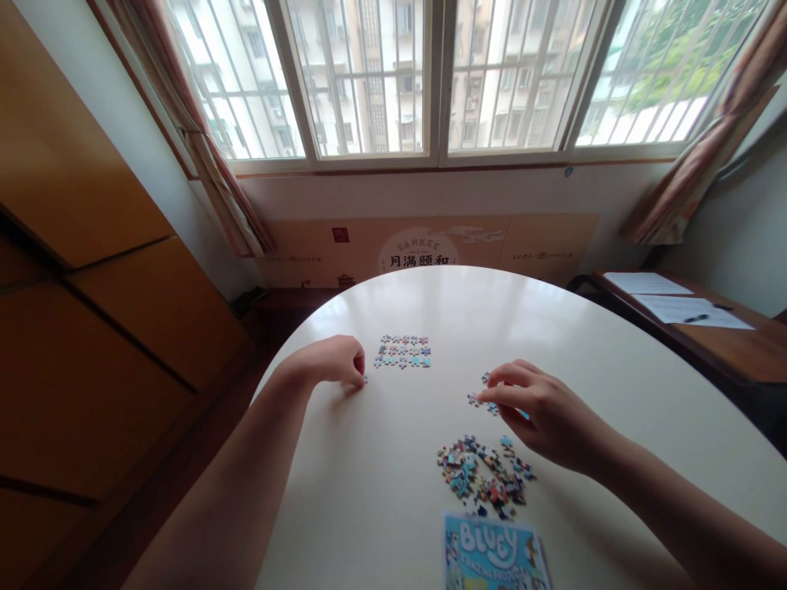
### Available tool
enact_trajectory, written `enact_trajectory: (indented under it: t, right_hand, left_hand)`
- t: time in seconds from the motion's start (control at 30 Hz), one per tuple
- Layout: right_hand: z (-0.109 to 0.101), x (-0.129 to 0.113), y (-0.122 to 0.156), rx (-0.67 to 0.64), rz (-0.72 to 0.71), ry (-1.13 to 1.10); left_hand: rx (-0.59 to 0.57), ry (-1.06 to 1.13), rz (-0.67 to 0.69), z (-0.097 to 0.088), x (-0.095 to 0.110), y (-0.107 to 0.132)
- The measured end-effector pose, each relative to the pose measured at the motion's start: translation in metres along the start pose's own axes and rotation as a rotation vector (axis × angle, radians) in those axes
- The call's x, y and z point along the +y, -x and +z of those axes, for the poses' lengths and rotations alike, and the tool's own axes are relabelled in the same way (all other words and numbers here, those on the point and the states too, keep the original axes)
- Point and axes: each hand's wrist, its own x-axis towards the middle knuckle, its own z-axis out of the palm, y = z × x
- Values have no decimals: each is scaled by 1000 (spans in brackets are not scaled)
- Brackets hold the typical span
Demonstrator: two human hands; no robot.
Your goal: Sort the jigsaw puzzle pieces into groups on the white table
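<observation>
Puzzle piece (366, 379): pinched it with left hand (335, 359) near the table's (357, 492) left edge, held right hand (534, 401) parted at loose pieces (473, 400), probably needed light pressure.

You see multicoloured pieces (462, 475) at lower centre, a white-lettered blue card (492, 565) below, a white table (357, 492), an orange-brown cupboard (74, 156) left.

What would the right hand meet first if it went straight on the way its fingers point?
Probably the small puzzle piece just ahead of the right hand; whether the hand touches that piece or would pass just above it is unclear from this view.
</observation>
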Motion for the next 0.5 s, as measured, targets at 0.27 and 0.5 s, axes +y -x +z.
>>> enact_trajectory:
  t: [0.27, 0.5]
  right_hand:
    - [0, -3, 0, -5, -10, -4]
    - [1, -2, 0, -23, -13, 4]
  left_hand:
    - [-10, 26, -57, 2, 1, -2]
    - [-61, 124, -84, 5, 7, -5]
